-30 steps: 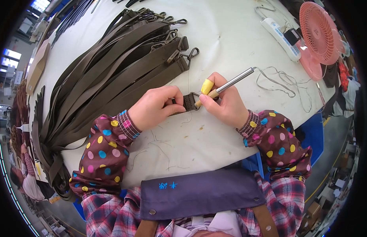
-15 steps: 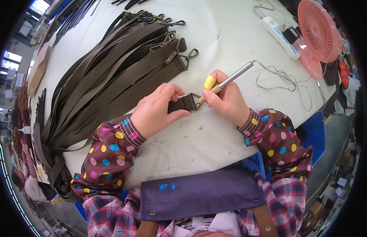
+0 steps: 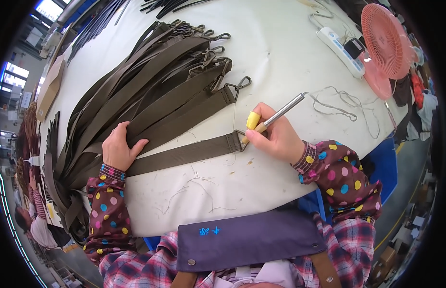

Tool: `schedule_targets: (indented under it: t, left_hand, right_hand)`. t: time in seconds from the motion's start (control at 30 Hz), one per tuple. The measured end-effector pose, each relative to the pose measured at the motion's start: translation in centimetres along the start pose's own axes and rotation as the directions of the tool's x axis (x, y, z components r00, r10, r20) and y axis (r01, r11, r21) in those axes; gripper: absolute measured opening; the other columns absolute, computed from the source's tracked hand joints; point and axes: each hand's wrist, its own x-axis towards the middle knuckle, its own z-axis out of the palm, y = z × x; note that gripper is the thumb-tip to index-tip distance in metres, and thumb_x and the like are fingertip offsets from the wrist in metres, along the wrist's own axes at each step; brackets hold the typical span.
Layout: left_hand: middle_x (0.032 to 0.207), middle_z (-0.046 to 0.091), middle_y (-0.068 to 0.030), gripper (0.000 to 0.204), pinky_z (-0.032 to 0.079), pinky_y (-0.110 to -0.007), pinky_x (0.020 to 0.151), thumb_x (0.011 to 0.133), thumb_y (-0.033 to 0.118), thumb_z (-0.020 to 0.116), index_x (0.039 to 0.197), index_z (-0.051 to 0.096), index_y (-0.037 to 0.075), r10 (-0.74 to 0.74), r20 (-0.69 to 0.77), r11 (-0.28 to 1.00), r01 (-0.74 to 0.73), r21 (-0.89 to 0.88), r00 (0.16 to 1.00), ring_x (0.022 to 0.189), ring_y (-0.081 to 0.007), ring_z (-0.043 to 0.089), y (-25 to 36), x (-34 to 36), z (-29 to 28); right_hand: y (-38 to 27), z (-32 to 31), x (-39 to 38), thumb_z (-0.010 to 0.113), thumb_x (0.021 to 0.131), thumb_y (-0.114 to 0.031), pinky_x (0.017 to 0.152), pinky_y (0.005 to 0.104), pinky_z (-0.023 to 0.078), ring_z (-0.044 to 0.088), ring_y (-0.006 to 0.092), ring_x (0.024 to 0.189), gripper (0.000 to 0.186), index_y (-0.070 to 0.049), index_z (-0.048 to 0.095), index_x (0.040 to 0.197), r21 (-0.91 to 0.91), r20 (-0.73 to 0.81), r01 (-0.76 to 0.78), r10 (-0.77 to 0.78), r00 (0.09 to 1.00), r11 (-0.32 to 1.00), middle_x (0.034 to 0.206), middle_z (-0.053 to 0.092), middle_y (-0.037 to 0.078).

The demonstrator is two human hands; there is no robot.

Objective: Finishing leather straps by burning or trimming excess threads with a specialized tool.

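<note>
My right hand [image 3: 278,139] is closed round a corded pen-shaped tool [image 3: 287,109] with a metal barrel and a wooden-coloured lower part. A yellow cover [image 3: 252,120] sits on one of its fingers. The tool's lower end is at the metal ring on the stitched end of a dark olive webbing strap [image 3: 194,152]; whether it touches is hard to tell. Further left, my left hand [image 3: 118,148] rests on the straps with thumb and fingers apart. Behind it lies a thick bundle of similar straps [image 3: 151,86], several ending in metal snap hooks [image 3: 240,85].
A pink fan [image 3: 386,41] and a white power strip [image 3: 340,52] stand at the far right, near the tool's loose cord [image 3: 347,103]. Cut threads [image 3: 196,180] litter the white table [image 3: 280,192]. Blue bins [image 3: 379,168] sit beyond its right edge. Dark strips lie at the far left.
My left hand has left the strap's end and moved left onto the bundle, with its fingers spread. The near strap now lies stretched out. My right hand still holds the tool, slightly lower.
</note>
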Motion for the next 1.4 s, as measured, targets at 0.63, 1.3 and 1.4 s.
schedule_targets:
  t: [0.63,1.3,1.4]
  left_hand:
    - [0.09,0.06,-0.013,0.048,0.047,-0.039,0.069,0.08,0.038,0.067,0.11,0.048,0.007,-0.194,0.197,0.969,0.157,0.19,0.961,0.086,-0.0306,0.06,-1.2,0.5,-1.6]
    - [0.091,0.063,-0.002,0.036,0.046,-0.037,0.051,0.056,0.023,0.068,0.092,0.069,0.013,0.719,-0.069,0.516,-0.597,-0.614,0.692,0.067,-0.0208,0.059,15.5,3.8,-16.2]
    - [0.086,0.053,-0.0088,0.033,0.047,-0.035,0.07,0.068,0.013,0.072,0.097,0.057,0.01,0.577,-0.146,0.477,-0.477,-0.738,0.803,0.079,-0.0212,0.055,13.5,1.7,-14.6]
  right_hand:
    - [0.2,-0.3,-0.2,0.056,0.092,-0.008,0.062,0.0229,0.046,0.053,0.0072,0.067,0.019,-0.001,0.054,0.109,-0.232,0.009,0.279,-0.285,0.959,0.932,0.08,0.058,0.004]
    - [0.2,-1.7,-1.0,0.055,0.088,0.002,0.074,0.0249,0.051,0.063,0.0128,0.081,0.022,0.002,0.054,0.109,-0.433,-0.137,0.051,-0.121,0.983,0.9,0.086,0.063,0.008]
    - [0.8,-1.7,-1.1,0.059,0.084,0.003,0.073,0.0243,0.051,0.064,0.0135,0.079,0.021,0.002,0.055,0.105,-0.559,-0.069,0.179,-0.26,0.963,0.81,0.087,0.063,0.008]
